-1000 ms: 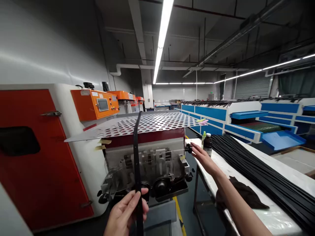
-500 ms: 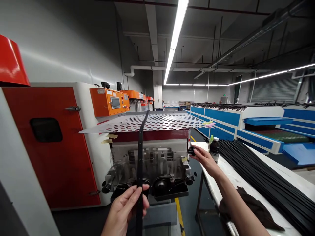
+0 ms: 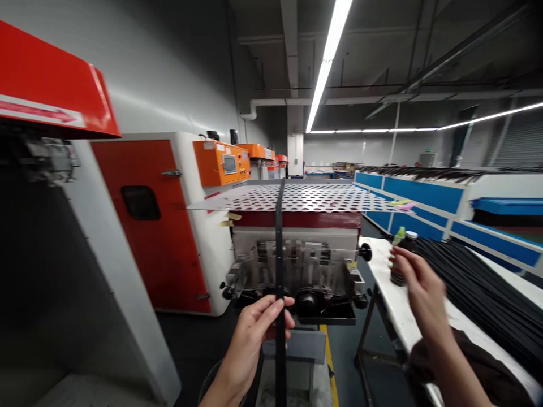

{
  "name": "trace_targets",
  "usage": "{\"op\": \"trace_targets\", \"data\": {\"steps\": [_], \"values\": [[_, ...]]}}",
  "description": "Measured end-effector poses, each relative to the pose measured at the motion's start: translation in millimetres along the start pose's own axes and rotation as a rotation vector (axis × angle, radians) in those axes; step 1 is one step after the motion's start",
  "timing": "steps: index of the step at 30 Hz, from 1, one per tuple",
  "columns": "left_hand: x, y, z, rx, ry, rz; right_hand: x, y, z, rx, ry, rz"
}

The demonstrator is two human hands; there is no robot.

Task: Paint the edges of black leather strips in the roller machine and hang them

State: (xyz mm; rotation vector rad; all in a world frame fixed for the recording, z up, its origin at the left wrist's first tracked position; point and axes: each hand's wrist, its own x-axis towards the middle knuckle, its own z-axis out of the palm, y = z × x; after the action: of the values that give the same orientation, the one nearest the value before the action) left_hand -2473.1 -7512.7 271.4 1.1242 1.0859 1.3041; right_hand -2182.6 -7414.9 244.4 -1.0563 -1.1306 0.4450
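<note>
My left hand (image 3: 257, 345) is clamped on a black strap (image 3: 280, 265), which hangs upright in front of a machine (image 3: 322, 254). My right hand (image 3: 421, 289), fingers apart, is just beside a dark bottle (image 3: 401, 265) on the white desk (image 3: 394, 305); a careless swing could topple it.

We stand beside a long white-topped desk (image 3: 396, 308) on thin dark metal legs. Near its far end stands a dark brown bottle (image 3: 399, 271), with a slim green-topped bottle (image 3: 397, 236) just behind it. Long flat black strips (image 3: 479, 282) lie side by side in a broad pile along the desk, and a crumpled dark brown cloth (image 3: 475, 367) lies near the front.
</note>
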Motion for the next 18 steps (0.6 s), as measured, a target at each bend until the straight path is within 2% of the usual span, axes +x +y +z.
{"op": "trace_targets", "data": {"steps": [1, 2, 4, 5, 6, 8, 11, 14, 16, 18], "values": [[-1.3, 0.2, 0.2, 0.017, -0.017, 0.000, -19.2, -11.9, 1.0, 0.018, 0.014, 0.004], [-2.7, -0.5, 0.6, 0.039, -0.039, -0.002, -37.9, -23.5, 4.9, 0.062, -0.083, 0.024], [-5.7, -5.0, 2.6, 0.076, -0.085, -0.015, -69.2, -43.4, 21.6, 0.130, -0.507, 0.126], [-7.4, -8.5, 4.2, 0.085, -0.101, -0.025, -80.0, -50.5, 33.3, 0.178, -0.677, 0.175], [-9.3, -12.6, 5.9, 0.085, -0.109, -0.034, -87.1, -55.6, 46.0, 0.227, -0.823, 0.224], [-13.8, -21.3, 8.9, 0.076, -0.099, -0.039, -91.9, -60.0, 69.2, 0.318, -0.992, 0.302], [-20.5, -31.0, 8.2, 0.074, -0.070, -0.038, -89.7, -58.1, 87.6, 0.384, -1.059, 0.351], [-22.0, -28.2, 1.2, 0.108, -0.006, 0.013, -96.9, -54.2, 86.9, 0.368, -1.064, 0.339], [-16.0, -14.9, -4.0, 0.142, 0.026, 0.081, -110.0, -52.9, 83.0, 0.328, -1.086, 0.330], [-3.1, 8.8, -7.3, 0.168, -0.050, 0.097, -124.3, -53.7, 80.8, 0.296, -1.136, 0.325]]}}
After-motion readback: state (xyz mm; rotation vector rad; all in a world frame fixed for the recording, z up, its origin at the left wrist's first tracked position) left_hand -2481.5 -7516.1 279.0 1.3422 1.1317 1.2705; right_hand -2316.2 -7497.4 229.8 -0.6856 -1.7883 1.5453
